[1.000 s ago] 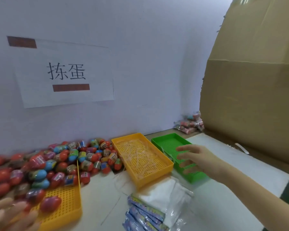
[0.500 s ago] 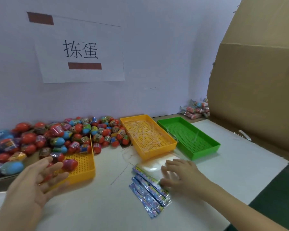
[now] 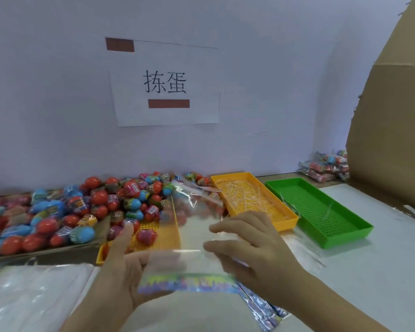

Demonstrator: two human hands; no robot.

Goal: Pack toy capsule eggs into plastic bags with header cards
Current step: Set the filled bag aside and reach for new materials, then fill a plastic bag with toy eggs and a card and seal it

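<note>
Clear plastic bag [image 3: 197,233] held between both hands above the tabletop [image 3: 350,283], near the capsule eggs [image 3: 82,207]. Your left hand [image 3: 127,271] grips the header card [image 3: 187,282] end; your right hand [image 3: 259,255] pinches the opposite edge. Rub the film apart to open the mouth wide before reaching for eggs.

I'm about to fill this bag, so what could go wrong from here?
The clear plastic bag with the rainbow header card is limp and held only near its card end by the left hand and right hand, so an egg may miss. The heap of red and blue capsule eggs is loose; reaching in could scatter some.
</note>
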